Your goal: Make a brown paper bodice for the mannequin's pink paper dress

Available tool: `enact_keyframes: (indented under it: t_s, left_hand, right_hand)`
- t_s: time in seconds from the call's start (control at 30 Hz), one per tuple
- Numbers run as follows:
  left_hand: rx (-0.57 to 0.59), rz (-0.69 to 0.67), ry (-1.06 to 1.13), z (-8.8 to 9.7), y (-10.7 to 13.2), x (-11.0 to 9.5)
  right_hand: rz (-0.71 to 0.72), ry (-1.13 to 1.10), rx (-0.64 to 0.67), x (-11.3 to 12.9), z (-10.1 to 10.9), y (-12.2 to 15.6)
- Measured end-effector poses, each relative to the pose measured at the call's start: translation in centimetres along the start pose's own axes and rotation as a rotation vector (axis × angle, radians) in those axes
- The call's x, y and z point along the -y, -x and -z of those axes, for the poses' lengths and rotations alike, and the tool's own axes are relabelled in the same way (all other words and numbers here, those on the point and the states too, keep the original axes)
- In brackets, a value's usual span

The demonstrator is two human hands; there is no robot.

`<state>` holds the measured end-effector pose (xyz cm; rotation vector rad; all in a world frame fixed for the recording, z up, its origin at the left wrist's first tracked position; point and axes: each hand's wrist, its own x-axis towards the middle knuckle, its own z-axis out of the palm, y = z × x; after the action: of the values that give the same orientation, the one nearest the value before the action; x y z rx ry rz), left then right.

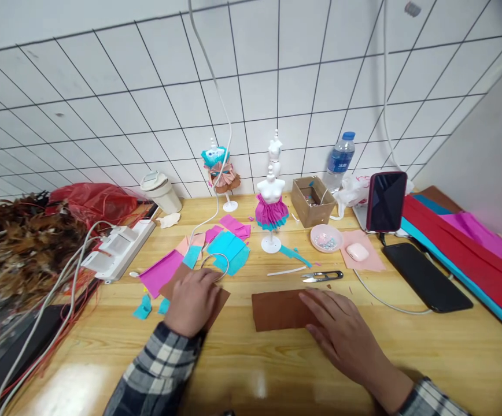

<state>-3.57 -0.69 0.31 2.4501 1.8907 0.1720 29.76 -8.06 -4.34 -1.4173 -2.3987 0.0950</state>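
My left hand (191, 301) is closed over a piece of brown crepe-like paper (220, 300), its fingers curled and the fingertips partly hidden. To the right, a folded brown paper strip (277, 311) lies flat on the table, and my right hand (342, 329) rests on its right end with fingers stretched out. Just beyond the strip are thread snips (323, 277) and a thin white strip (286, 270). Cyan paper pieces (228, 249) and a magenta piece (162, 273) lie beyond my left hand, beside a pale ring (215, 267).
A small mannequin in a magenta skirt (272, 212) and a dressed one (221, 170) stand at the back. Nearby are a cardboard box (313, 202), bead dish (327, 238), water bottle (340, 162), phone (427, 277), power strip (121, 248) and cup (161, 193). Coloured paper rolls (472, 260) lie right.
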Motion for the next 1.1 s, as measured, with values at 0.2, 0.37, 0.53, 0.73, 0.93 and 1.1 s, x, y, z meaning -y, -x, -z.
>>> enact_keyframes:
  t_s: [0.2,0.37,0.53,0.73,0.93,1.1]
  left_hand:
    - [0.094,0.051,0.034,-0.3,-1.9,3.5]
    - [-0.046,0.149,0.286,-1.0,-1.9,4.3]
    - [-0.326,0.222,0.790,0.0,-0.6,2.4]
    - [-0.415,0.004,1.122,0.0,-0.1,-6.5]
    - [-0.337,-0.158,0.962,-2.7,0.4,-9.6]
    - [-0.337,-0.318,0.700,-2.6,1.0,-9.6]
  right_hand:
    - [-0.053,-0.098,0.062,1.9,0.2,-2.6]
    - [-0.059,-0.095,0.062,2.5,-0.1,-4.1]
    - [0.000,-0.167,-0.102,2.6,0.3,-4.2]
    - [0.025,-0.377,-0.439,4.1,2.0,-6.5]
    - [0.035,-0.452,-0.530,4.3,1.3,-6.0]
    - [-0.005,-0.560,-0.499,4.3,1.2,-5.5]
